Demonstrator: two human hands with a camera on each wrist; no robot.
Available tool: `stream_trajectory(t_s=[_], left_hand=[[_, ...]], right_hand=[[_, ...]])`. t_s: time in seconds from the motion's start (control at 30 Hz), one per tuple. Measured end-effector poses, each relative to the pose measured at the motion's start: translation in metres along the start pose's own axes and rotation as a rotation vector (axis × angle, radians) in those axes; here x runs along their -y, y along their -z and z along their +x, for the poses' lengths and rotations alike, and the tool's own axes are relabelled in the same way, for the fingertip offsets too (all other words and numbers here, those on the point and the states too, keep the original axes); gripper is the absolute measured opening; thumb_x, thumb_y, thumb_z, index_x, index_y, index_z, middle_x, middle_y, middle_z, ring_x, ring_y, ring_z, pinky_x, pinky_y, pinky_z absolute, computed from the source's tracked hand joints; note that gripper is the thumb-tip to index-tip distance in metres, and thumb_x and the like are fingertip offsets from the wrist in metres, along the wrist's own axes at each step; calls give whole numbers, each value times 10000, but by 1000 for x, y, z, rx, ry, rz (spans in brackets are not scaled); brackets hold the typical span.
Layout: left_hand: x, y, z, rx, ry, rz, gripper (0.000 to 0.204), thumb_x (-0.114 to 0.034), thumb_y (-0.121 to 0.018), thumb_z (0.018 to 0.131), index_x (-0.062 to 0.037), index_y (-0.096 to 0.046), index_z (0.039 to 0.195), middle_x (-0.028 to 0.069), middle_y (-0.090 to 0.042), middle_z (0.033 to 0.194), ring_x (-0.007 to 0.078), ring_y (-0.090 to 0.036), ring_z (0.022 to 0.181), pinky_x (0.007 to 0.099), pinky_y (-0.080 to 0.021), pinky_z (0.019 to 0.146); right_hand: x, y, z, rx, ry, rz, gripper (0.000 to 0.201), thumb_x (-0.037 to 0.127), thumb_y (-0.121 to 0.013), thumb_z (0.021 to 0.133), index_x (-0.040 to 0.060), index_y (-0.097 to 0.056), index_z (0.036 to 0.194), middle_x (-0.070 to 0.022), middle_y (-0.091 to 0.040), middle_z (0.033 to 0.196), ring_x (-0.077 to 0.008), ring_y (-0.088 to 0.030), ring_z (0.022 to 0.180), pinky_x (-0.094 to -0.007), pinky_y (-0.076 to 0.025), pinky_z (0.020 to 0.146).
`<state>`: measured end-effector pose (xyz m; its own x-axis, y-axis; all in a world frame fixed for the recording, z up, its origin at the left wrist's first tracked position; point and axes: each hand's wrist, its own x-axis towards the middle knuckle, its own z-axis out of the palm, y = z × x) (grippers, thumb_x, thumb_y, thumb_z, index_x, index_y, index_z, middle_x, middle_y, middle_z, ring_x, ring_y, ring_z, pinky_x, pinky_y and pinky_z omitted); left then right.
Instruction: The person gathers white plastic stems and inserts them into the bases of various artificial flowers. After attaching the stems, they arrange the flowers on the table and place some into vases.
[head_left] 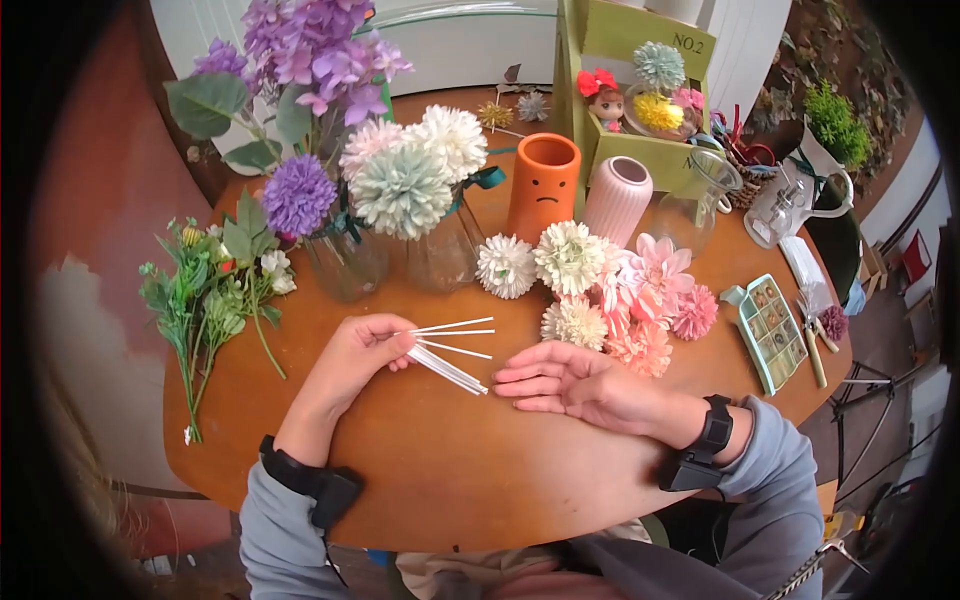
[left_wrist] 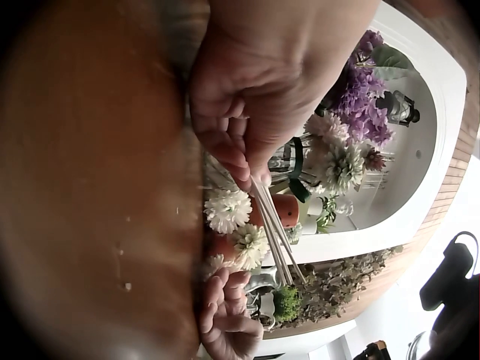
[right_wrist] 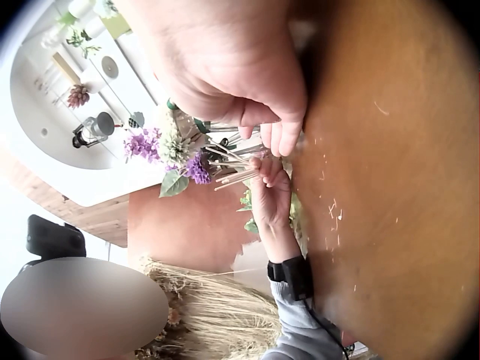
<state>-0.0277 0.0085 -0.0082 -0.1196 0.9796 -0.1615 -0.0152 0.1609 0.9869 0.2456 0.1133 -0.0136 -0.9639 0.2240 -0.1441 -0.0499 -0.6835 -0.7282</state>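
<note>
My left hand (head_left: 362, 350) pinches a fan of several thin white sticks (head_left: 450, 350) just above the round wooden table (head_left: 420, 460). In the left wrist view the same white sticks (left_wrist: 274, 225) jut from the left hand (left_wrist: 262, 97) toward the flowers. My right hand (head_left: 565, 380) lies on the table with its fingers straight, the tips close to the lower stick ends, and holds nothing. The right wrist view shows the right hand (right_wrist: 232, 67) on the wood and the sticks (right_wrist: 229, 161) beyond it. A heap of loose white and pink flower heads (head_left: 610, 290) lies just behind the right hand.
Glass vases with purple and pale flowers (head_left: 370, 170) stand at the back left. Green sprigs (head_left: 205, 300) lie at the left edge. An orange vase (head_left: 543, 185), a pink ribbed vase (head_left: 616, 198), a glass jug (head_left: 700, 200), a green compartment tray (head_left: 775, 330) and a green shelf (head_left: 640, 90) are to the right.
</note>
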Motion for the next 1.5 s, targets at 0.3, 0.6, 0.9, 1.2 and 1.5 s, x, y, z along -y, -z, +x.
stream_trajectory(t_s=[0.3,0.6,0.9,1.2,1.5], left_hand=[[1,2,1,3,-9,43,139,-155,-605,887,-26,-643,922,-5,-612,785,42,-529,692,179,-439,649],[0,-1,0,20,5,48,156,-152,-617,877,-9,-649,930,-1,-619,779,41,-533,688,179,-441,644],[1,-3,-3,69,29,41,136,-121,-636,860,-8,-667,929,4,-639,795,42,-548,692,180,-452,635],[-2,-7,-5,103,51,71,138,-132,-644,857,-12,-670,919,-7,-634,784,41,-548,690,179,-451,633],[-5,-12,-6,159,28,86,136,-110,-647,847,0,-670,924,16,-643,772,57,-567,681,190,-462,624]], right_hand=[[-3,1,1,-50,24,93,120,128,-445,964,47,-523,1005,-183,-530,1222,-258,-474,1211,-347,-388,1026],[-5,4,1,-26,39,63,127,138,-455,961,55,-526,1026,-184,-532,1219,-258,-483,1199,-349,-397,1021],[-9,7,2,-44,41,61,131,138,-450,963,57,-526,1033,-172,-545,1190,-262,-493,1188,-341,-407,1016],[-6,5,3,-72,10,58,185,233,-450,966,57,-507,968,-184,-548,1165,-298,-465,1216,-380,-384,1032],[-8,7,2,-52,43,89,148,179,-444,969,50,-516,984,-177,-571,1136,-262,-523,1141,-354,-417,1006]])
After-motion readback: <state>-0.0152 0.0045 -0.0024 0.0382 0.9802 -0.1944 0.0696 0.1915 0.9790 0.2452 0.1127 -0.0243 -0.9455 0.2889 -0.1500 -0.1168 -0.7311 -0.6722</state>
